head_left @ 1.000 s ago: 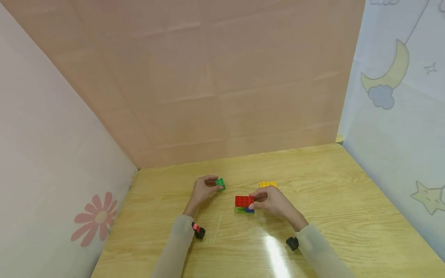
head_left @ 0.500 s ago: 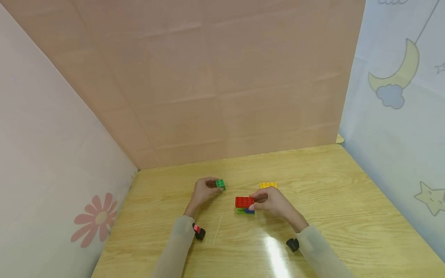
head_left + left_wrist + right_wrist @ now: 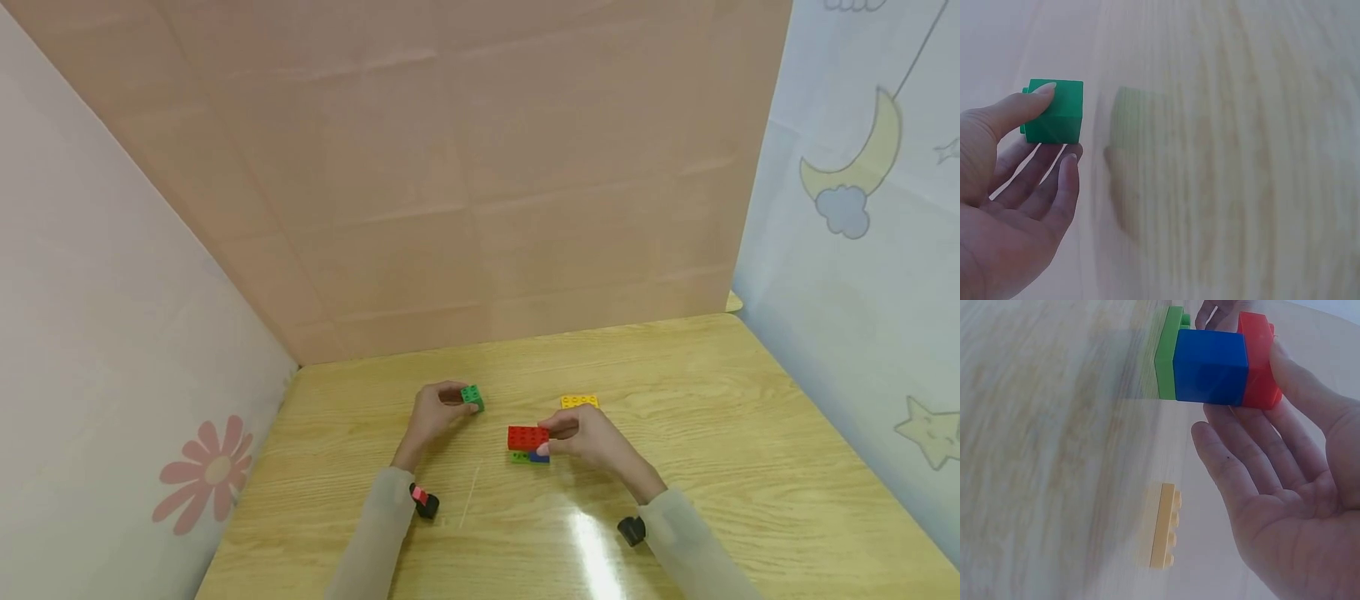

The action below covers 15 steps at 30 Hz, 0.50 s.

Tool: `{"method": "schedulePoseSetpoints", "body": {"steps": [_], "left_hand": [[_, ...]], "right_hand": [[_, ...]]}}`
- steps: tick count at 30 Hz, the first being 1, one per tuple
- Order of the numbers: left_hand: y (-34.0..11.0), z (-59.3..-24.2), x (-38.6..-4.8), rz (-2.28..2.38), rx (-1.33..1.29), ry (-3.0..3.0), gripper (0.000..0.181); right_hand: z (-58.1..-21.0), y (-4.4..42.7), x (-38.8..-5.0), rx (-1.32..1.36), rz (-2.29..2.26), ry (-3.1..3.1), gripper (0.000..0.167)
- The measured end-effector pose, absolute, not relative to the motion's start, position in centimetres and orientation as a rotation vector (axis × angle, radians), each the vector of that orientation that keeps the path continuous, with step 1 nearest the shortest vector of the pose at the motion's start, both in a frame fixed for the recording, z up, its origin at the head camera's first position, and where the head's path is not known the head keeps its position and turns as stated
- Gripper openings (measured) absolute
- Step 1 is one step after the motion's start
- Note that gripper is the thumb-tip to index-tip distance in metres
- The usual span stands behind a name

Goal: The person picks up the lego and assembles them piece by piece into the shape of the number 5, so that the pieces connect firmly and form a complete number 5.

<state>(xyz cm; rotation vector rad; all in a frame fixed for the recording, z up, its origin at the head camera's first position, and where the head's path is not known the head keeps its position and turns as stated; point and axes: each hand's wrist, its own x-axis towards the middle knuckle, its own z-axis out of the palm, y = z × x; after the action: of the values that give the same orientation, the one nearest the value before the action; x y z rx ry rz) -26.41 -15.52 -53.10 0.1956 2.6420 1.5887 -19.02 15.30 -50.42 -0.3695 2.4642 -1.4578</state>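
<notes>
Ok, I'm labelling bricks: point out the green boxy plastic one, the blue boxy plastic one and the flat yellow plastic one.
Green boxy plastic brick (image 3: 1057, 128), left wrist view, lower visible face.
Blue boxy plastic brick (image 3: 1210, 367), right wrist view, side face.
Flat yellow plastic brick (image 3: 1162, 526), right wrist view, long side.

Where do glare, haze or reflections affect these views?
Head: a white glare streak on the table, left of the right sleeve; left wrist: pale haze, with a dim greenish reflection beside the green brick; right wrist: hazy too, the yellow brick washed out, the blue brick strongly coloured.
</notes>
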Motion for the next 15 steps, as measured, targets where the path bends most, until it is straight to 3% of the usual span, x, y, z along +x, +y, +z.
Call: {"method": "schedulePoseSetpoints", "body": {"steps": [15], "left_hand": [[-15.5, -51.9, -26.1, 1.621, 0.181, 2.602, 0.038]], "right_hand": [[-50.4, 15.4, -19.0, -0.375, -1.459, 2.452, 0.042]]}}
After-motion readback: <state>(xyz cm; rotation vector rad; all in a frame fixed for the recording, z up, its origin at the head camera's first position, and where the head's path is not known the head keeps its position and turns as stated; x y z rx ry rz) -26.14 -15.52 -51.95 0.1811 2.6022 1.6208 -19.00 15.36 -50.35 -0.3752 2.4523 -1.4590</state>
